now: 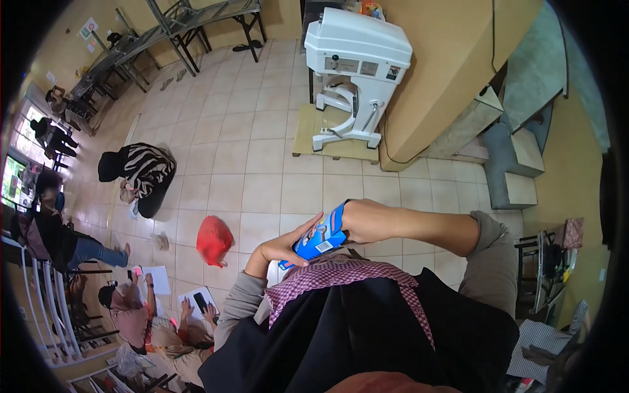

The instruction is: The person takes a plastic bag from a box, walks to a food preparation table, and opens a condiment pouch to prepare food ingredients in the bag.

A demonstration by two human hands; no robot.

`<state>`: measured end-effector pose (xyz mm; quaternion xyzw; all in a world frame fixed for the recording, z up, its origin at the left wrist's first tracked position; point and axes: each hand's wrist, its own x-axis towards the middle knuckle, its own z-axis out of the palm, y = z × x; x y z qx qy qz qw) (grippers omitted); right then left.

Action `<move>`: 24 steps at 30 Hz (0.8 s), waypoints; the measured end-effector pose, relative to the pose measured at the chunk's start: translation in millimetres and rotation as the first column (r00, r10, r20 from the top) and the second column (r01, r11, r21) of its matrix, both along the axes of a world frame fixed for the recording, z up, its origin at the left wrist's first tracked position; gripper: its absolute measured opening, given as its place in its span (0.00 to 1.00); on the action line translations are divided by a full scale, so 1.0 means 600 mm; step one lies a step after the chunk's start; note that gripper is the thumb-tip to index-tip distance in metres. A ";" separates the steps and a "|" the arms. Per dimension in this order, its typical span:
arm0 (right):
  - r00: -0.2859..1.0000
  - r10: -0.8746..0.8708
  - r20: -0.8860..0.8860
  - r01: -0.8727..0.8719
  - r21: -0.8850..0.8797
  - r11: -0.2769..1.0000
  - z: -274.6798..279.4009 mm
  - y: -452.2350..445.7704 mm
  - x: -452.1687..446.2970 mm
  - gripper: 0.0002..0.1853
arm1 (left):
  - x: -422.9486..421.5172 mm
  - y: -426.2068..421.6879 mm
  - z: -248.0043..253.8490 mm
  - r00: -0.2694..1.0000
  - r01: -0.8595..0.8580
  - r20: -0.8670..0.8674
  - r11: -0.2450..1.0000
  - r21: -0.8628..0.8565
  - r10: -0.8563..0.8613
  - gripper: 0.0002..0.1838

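A blue printed carton (322, 237) with a barcode is tilted in front of my waist, over a checkered apron (321, 275). My left hand (283, 250) is wrapped round its lower left end, thumb and fingers on opposite sides. At the upper right end of the carton, my right hand (357, 219) reaches into or behind its edge. The fingers of that hand are hidden, so what they hold cannot be made out.
A white floor-standing mixer-like machine (357, 62) stands on a low wooden platform (308, 134) by a pillar. A red bundle (215, 241) lies on the tiles. Several people sit at left, one with a phone (200, 301). Steps (511, 170) rise at right.
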<state>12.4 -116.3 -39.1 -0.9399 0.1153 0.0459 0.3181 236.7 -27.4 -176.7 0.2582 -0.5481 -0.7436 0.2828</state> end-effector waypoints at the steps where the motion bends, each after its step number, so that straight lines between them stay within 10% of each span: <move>1: 1.000 -0.002 0.000 0.002 0.008 1.000 -0.004 -0.030 0.017 0.06 | 0.018 -0.028 0.005 1.000 -0.007 0.002 1.000 -0.019 0.007 0.66; 4: 0.972 0.042 0.232 -0.063 0.081 0.995 -0.019 -0.113 0.055 0.06 | 0.064 -0.103 0.017 1.000 -0.004 -0.004 1.000 0.023 0.004 0.67; 8: 0.994 0.108 -0.015 -0.108 -0.039 0.993 0.034 -0.224 0.104 0.10 | 0.123 -0.208 0.029 0.997 -0.052 0.047 0.997 -0.052 0.054 0.68; 11: 0.912 -0.129 0.388 0.112 0.067 0.991 0.020 -0.320 0.118 0.07 | 0.168 -0.286 0.015 0.992 -0.081 0.088 0.994 -0.078 0.088 0.68; 17: 0.316 -0.724 0.613 0.404 0.603 0.687 -0.015 -0.534 0.172 0.08 | 0.231 -0.449 -0.028 0.956 -0.265 -0.081 0.947 0.182 0.283 0.65; 24: -0.019 -0.960 0.281 0.003 0.960 0.281 -0.027 -0.745 0.255 0.07 | 0.249 -0.625 -0.021 0.915 -0.387 0.111 0.921 -0.028 0.388 0.63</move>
